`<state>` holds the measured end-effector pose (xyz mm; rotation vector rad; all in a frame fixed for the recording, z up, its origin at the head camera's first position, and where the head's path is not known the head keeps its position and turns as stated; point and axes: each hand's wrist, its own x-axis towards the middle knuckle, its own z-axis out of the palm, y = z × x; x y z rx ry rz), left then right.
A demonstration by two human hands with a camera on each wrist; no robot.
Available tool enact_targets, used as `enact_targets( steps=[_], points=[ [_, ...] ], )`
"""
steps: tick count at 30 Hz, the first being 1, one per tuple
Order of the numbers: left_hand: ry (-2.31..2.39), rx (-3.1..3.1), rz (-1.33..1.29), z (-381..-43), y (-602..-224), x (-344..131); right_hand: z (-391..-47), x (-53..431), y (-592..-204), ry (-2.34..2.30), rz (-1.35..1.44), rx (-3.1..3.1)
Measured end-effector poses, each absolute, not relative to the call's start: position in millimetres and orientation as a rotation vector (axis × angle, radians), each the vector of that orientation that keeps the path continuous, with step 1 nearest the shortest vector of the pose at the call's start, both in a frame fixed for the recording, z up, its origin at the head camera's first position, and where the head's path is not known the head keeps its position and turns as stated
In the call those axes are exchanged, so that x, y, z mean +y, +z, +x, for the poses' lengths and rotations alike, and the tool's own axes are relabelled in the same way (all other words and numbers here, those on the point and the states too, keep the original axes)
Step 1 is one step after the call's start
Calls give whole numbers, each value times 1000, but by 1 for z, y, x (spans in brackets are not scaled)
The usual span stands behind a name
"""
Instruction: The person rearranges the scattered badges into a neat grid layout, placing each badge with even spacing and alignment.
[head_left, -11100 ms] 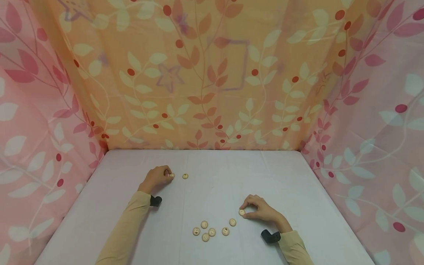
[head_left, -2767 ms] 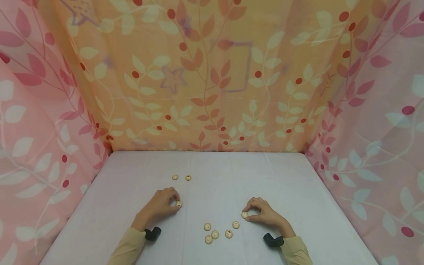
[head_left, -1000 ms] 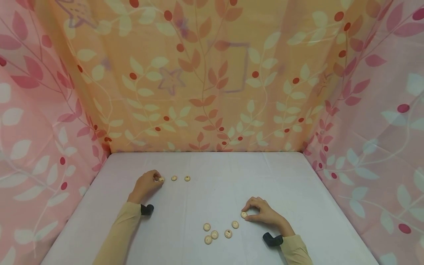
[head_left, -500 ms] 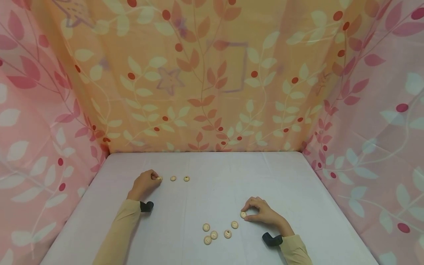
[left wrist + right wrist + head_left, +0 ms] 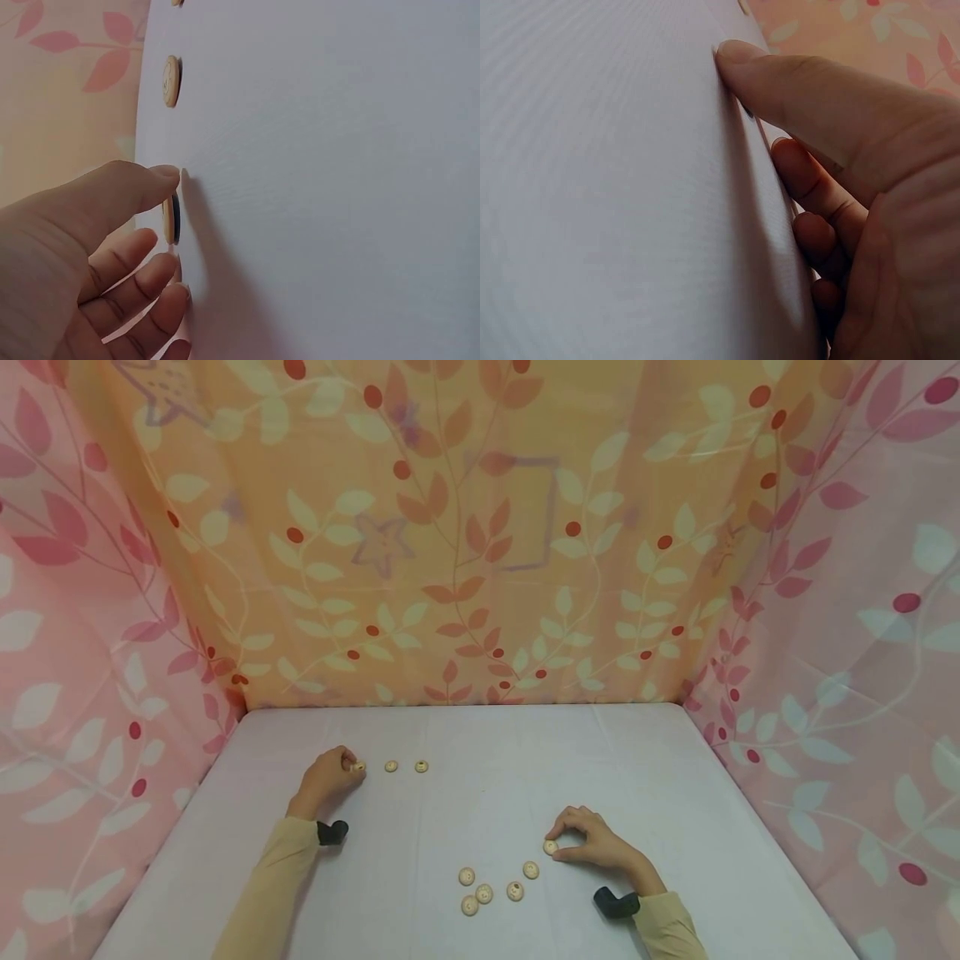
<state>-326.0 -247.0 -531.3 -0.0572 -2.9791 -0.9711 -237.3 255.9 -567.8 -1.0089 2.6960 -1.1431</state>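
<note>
At the far left of the table, my left hand (image 5: 326, 779) pinches a small round wooden disc (image 5: 360, 767) between thumb and fingers. In the left wrist view this disc (image 5: 169, 219) shows a dark underside and stays close to the white surface. Two more discs lie to its right in a row, a middle disc (image 5: 392, 767) and an end disc (image 5: 422, 767) with a dark mark. At the centre right, my right hand (image 5: 596, 843) holds another disc (image 5: 551, 847) by its edges, thumb near and index finger far. In the right wrist view the thumb mostly hides that disc.
Several loose discs lie at the near middle of the white table (image 5: 480, 810), among them a touching pair with a front disc (image 5: 469, 906), and a disc (image 5: 531, 869) close to my right hand. Patterned cloth (image 5: 465, 568) walls the back and both sides.
My left hand has brought a disc from the near group to the left end of the far row, and in the last second stays there. My right hand keeps its place on its disc.
</note>
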Motion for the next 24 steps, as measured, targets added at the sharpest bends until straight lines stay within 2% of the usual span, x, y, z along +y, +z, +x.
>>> enact_targets(
  steps=[12, 24],
  points=[
    [-975, -2897, -46, -307, -533, -237, -238, 257, -571, -1139, -1098, 2718],
    [-971, -2790, -117, -278, -531, -213, -237, 257, -569, -1136, -1038, 2715]
  ],
)
